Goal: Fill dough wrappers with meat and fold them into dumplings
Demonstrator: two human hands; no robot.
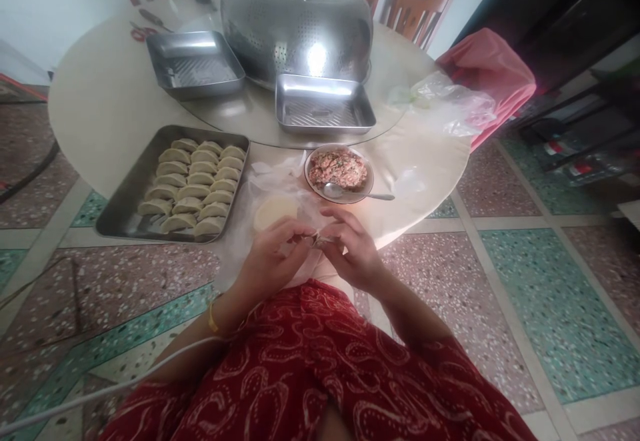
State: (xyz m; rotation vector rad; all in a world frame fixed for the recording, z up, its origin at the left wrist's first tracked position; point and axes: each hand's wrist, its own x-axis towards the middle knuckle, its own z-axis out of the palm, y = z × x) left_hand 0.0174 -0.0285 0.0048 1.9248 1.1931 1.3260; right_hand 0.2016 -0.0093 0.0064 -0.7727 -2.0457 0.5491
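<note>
My left hand (283, 249) and my right hand (351, 244) meet at the table's near edge, both pinching a small dumpling (318, 241) that their fingers mostly hide. Just beyond my left hand, a stack of round dumpling wrappers (274, 210) lies on crumpled white plastic (245, 218). Past my right hand is a bowl of minced filling (338, 166), pinkish with green flecks. A metal spoon (357, 194) rests in it, its handle over the right rim. To the left, a metal tray (120, 211) carries several folded dumplings (193, 188) in rows.
Two metal pans (195, 61) (325, 104) stand farther back by a large domed steel lid (295, 21). Red scissors (140, 31) lie at the back left. A clear plastic bag (450, 104) and a pink cloth-covered chair (493, 81) are at the right. A white cable (150, 369) crosses near my left forearm.
</note>
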